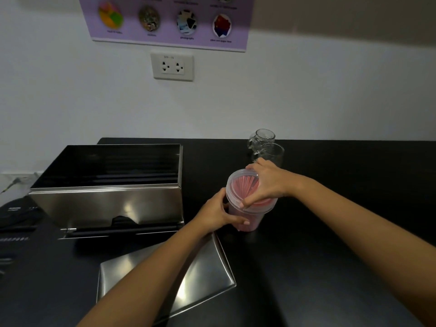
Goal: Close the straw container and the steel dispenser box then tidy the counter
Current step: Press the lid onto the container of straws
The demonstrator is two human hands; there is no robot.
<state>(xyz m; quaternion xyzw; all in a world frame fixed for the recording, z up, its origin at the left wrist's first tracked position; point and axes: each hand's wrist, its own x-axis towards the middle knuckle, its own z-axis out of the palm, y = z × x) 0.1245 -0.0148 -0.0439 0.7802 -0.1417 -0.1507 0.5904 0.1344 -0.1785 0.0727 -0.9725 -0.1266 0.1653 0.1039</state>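
Surface [330, 232]: black, set against a white wall.
Steel dispenser box [106, 204]: stands open at the left, black straws visible inside.
Steel lid [200, 274]: lies flat in front of the box, under the left forearm.
Straw container [245, 218]: clear tub of pink straws, upright right of the box.
Container lid [238, 185]: tilted on the rim.
Left hand [219, 213]: clamped around the tub's side.
Right hand [266, 182]: pressing on the lid, fingers over its edge.
Glass mugs [266, 145]: two, just behind.

Two bare forearms come up from the bottom edge, ending in the left hand [218, 212] and the right hand [265, 182] (no sleeves, watch, rings or gloves to be seen), with short, plain fingernails showing pale at the fingertips.
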